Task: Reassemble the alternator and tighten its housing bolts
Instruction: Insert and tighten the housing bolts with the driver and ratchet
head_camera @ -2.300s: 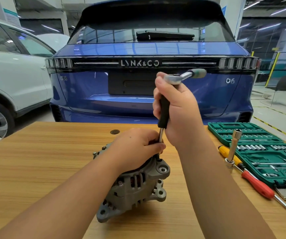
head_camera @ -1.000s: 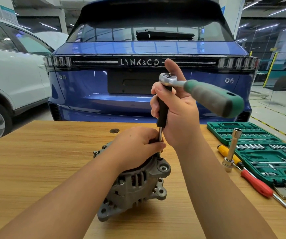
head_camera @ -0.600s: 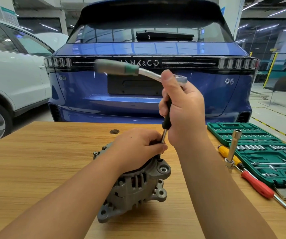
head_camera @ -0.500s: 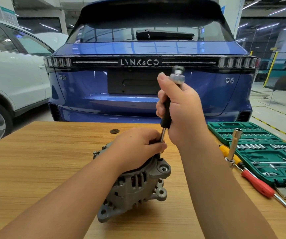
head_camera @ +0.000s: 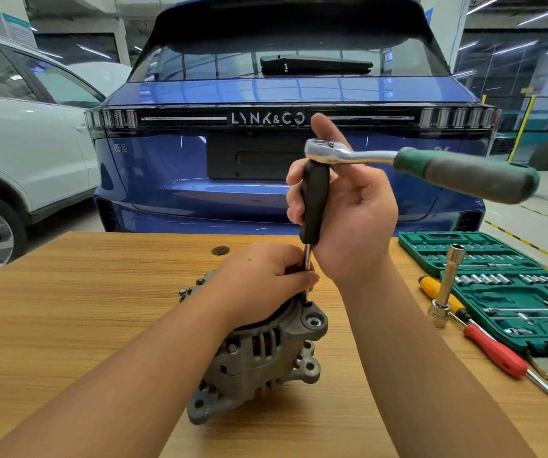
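Head view shows one grey alternator (head_camera: 259, 355) lying tilted on the wooden table (head_camera: 67, 309), near the middle of its front half. One left hand (head_camera: 259, 279) rests on top of the alternator, its fingers curled and pinching the thin metal shaft (head_camera: 307, 259) of a driver just above the housing. The shaft stands nearly upright, its tip down at the housing's edge beside a mounting ear. One right hand (head_camera: 348, 219) is wrapped around the driver's black handle (head_camera: 313, 200), with the forefinger raised behind the head of one ratchet wrench (head_camera: 414, 163) seated on the handle's top; the ratchet's green and grey grip sticks out to the right, held by nothing. To the right on the table lie one open green socket case (head_camera: 510, 289), one upright socket extension (head_camera: 447, 285) and two screwdrivers, one yellow-handled (head_camera: 431, 285), one red-handled (head_camera: 497, 355). Beyond the table stand two cars, one blue (head_camera: 266, 94) and one white (head_camera: 28, 143).
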